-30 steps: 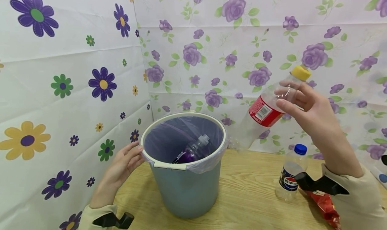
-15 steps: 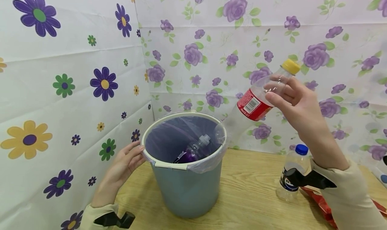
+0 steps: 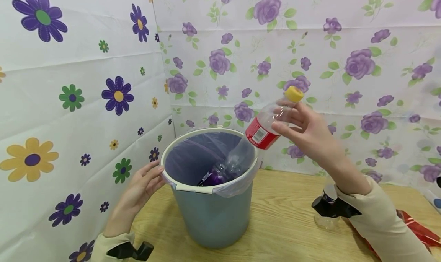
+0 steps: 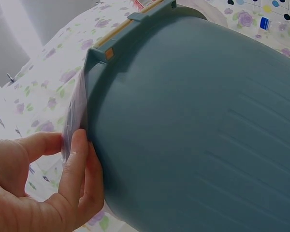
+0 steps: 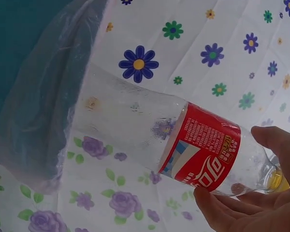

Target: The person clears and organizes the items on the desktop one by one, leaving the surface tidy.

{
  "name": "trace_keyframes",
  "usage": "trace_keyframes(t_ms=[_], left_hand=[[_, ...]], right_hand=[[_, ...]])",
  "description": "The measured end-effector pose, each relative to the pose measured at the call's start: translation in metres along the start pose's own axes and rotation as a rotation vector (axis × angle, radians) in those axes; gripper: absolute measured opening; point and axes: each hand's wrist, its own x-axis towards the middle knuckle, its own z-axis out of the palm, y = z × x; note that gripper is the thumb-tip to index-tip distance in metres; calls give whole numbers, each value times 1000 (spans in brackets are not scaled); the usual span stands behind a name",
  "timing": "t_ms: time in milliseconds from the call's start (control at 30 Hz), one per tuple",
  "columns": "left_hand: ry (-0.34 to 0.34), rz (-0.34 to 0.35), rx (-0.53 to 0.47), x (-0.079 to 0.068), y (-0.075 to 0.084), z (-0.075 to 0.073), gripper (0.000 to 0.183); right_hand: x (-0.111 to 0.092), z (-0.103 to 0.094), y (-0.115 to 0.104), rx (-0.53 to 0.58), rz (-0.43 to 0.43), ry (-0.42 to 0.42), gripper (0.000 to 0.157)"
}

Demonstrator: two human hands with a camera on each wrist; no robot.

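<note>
Head view, bottle: your right hand (image 3: 306,129) has brought the yellow-capped bottle (image 3: 263,134) left and lower within the last second; tilted, its clear lower end now overlaps the bin's (image 3: 213,220) opening.
Head view, bin: purple bottle (image 3: 215,177) lies inside; your left hand (image 3: 142,185) has stayed at the near-left rim.
Head view, table: your right sleeve now mostly hides a clear bottle (image 3: 325,222); a red packet (image 3: 418,231) lies beside it.
Left wrist view, fingers: your thumb and fingers grip the rim with the bag (image 4: 76,113) between them.
Right wrist view, fingers: your thumb and fingers pinch the bottle between red label and cap; its base meets the bag's edge in this view. Contact: cannot tell.
Finding: judged from this shift, carrying is nearly complete; release not yet made.
</note>
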Motion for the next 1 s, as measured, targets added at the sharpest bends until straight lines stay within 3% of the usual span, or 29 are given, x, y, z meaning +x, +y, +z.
trace_keyframes(t_ms=[133,267,500,833,1000], left_hand=[[0,4,5,0,-1,0,65],[-1,0,1,0,-1,0,66],[18,-10,-8,-1,0,-1,65],[12,-21,-23,0,0,0,64],[20,-20,-20,0,0,2,65]], right_hand=[[2,8,5,3,-10,-99,53],[1,9,12,-5,-4,-131,53],[-7,-7,34,-55,-8,-100,46],[-26,-32,69,-15,-28,-84,38],[-38,-46,81,-101,44,-15,34]])
